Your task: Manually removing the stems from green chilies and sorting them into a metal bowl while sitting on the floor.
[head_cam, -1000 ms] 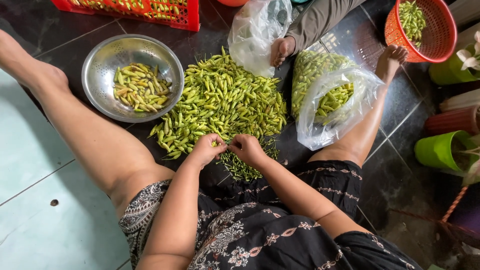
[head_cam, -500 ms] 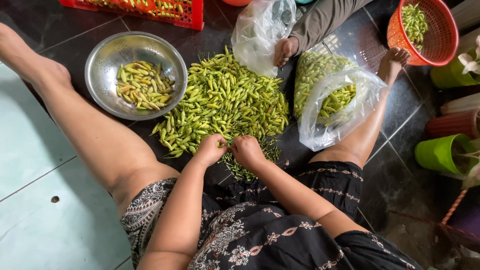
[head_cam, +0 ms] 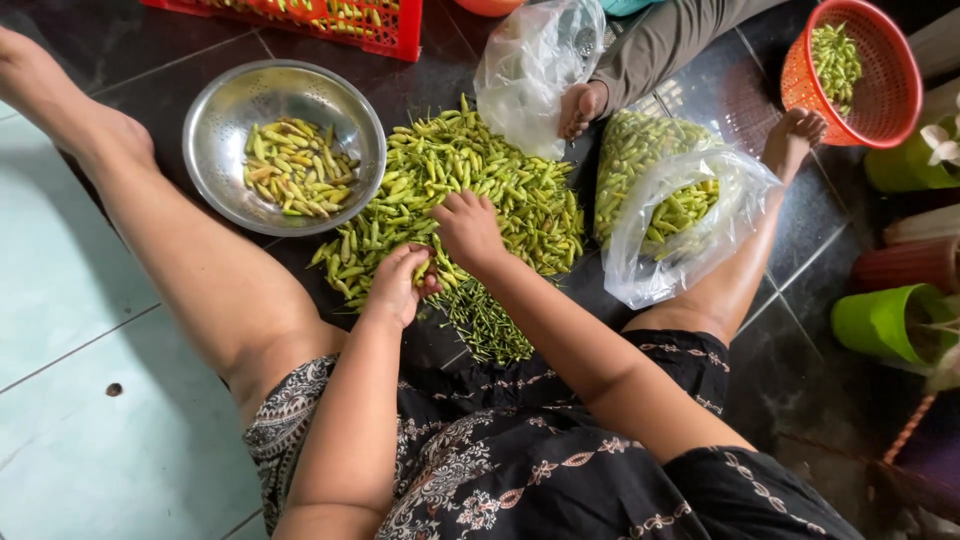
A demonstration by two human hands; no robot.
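I sit on the floor with a large pile of green chillies (head_cam: 470, 190) between my legs. My left hand (head_cam: 397, 285) is closed around a few chillies at the pile's near edge. My right hand (head_cam: 468, 228) reaches forward onto the pile, palm down, fingers resting in the chillies. A heap of thin green stems (head_cam: 488, 322) lies just in front of my lap. A steel bowl (head_cam: 345, 105) with stemmed yellow-green chillies stands to the left of the pile.
A clear plastic bag of chillies (head_cam: 675, 215) lies right of the pile, by my right leg. Another person's foot (head_cam: 582, 105) and a second bag (head_cam: 530, 65) are beyond. An orange basket (head_cam: 885, 75) is far right, a red crate (head_cam: 385, 25) at the top, green pots (head_cam: 885, 320) at right.
My right hand has moved forward from beside the left hand onto the pile. My left hand stays at the near edge, still closed on chillies.
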